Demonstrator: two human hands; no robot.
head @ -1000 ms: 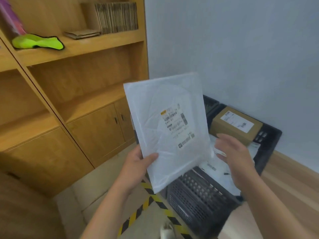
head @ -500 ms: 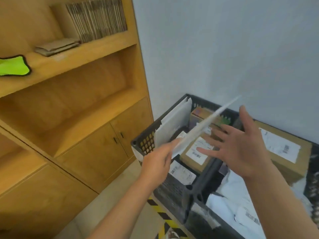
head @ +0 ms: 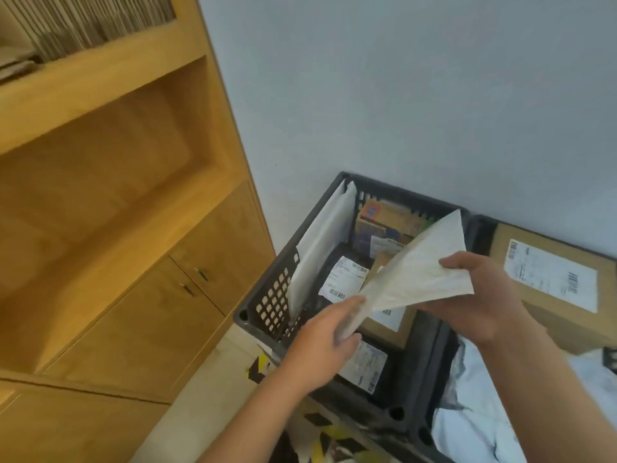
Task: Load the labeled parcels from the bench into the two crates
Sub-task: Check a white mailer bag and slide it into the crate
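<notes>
While poised over crate (head: pixel 267 305) | left hand (head: pixel 325 342) grip pinches mailer (head: pixel 417 279) corner | right hand (head: pixel 480 295) grip clasps mailer edge

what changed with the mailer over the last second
The white mailer swung from upright to tilted low over the left crate. The right hand, free before, now grips its edge; the left hand kept its hold. The big cardboard box stayed put.
</notes>
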